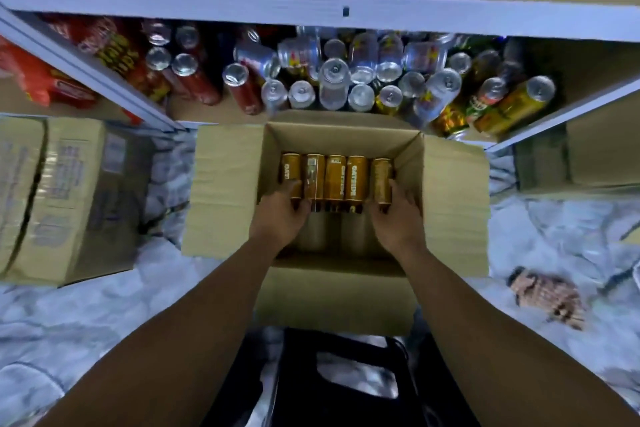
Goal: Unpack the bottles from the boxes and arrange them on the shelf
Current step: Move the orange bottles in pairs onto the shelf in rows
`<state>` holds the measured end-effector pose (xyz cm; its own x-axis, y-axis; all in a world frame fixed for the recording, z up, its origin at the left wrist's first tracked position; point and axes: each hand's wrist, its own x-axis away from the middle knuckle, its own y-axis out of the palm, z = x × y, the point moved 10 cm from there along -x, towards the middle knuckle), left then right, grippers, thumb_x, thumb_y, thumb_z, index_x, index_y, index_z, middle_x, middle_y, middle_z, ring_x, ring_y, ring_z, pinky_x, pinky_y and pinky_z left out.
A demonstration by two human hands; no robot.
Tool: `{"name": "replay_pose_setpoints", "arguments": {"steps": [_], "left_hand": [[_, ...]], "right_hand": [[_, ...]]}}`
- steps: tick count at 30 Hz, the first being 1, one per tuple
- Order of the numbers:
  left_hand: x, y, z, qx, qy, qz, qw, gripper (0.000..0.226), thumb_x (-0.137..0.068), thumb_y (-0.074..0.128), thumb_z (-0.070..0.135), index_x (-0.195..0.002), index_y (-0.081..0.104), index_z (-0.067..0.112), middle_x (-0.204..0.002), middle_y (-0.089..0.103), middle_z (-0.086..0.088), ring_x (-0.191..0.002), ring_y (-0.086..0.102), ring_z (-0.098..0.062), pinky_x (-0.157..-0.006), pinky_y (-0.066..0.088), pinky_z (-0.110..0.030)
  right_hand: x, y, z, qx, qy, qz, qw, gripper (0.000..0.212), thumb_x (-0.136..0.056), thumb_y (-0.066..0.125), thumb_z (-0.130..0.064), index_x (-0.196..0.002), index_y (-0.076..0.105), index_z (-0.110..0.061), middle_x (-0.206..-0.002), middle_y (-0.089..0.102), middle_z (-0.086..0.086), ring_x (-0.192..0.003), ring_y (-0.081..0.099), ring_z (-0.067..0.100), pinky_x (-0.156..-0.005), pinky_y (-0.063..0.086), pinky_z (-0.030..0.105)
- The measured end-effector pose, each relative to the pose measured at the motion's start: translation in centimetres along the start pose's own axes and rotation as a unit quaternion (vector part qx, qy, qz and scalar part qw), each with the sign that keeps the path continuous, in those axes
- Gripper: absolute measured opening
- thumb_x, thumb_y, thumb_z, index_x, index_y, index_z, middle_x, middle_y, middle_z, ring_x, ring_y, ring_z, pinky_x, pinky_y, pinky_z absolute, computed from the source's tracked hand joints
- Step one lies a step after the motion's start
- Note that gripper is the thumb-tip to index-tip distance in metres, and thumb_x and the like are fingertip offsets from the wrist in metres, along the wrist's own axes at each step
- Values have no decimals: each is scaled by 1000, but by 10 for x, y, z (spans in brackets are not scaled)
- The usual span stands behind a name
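Hands (282, 210) clasp glossy cylindrical cans (335, 177) in corrugated box (453, 198).

Shop stockroom, metal shelf (242, 7) crowded with drink cans (334, 80) (mixed brands); sealed cartons (69, 198) beside

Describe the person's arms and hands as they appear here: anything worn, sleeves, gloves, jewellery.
Both forearms are bare up to the frame edge, with no sleeves in view. The left hand and the right hand wear no gloves. No watch, bracelet or ring is visible on either wrist or on the fingers that show.
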<state>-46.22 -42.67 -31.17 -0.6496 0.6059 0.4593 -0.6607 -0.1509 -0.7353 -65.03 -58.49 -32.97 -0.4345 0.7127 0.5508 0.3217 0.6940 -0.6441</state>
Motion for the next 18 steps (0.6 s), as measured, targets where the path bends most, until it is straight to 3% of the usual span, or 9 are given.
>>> {"name": "replay_pose_setpoints", "arguments": {"steps": [3,8,12,15,18], "left_hand": [[-36,36,-21,31,-5,4,999,49,-102,61,32,-148,50,20,-132,67,-8,-117,66,-26,-90,50,-33],[-92,97,-46,85,-50,-28,995,53,-104,58,29,-154,41,24,-143,58,-6,-126,58,-22,-95,49,-33],[-111,123,-54,77,-78,14,994,64,-98,66,35,-154,37,26,-140,59,-7,-128,58,-27,-97,48,-39],[-120,127,-63,77,-109,66,989,79,-90,76,36,-156,33,23,-141,58,-10,-130,56,-32,-101,49,-46],[-124,133,-62,19,-116,60,991,86,-90,75,37,-157,23,24,-136,59,-14,-123,60,-35,-92,52,-44]], "right_hand": [[-37,38,26,-52,42,-3,998,61,-105,52,-41,-159,27,-30,-141,57,8,-125,59,30,-92,44,37],[-98,85,70,-120,115,17,986,74,-101,58,-36,-162,15,-36,-154,47,8,-137,50,31,-109,45,48],[-122,103,87,-116,129,60,983,85,-97,62,-34,-162,9,-38,-159,35,14,-143,40,38,-113,40,55],[-134,107,98,-78,149,89,982,73,-101,56,-32,-163,19,-21,-159,30,23,-143,36,40,-117,34,50],[-138,113,108,-137,167,91,972,68,-105,52,-31,-164,18,-23,-158,35,20,-142,41,41,-111,38,49]]}}
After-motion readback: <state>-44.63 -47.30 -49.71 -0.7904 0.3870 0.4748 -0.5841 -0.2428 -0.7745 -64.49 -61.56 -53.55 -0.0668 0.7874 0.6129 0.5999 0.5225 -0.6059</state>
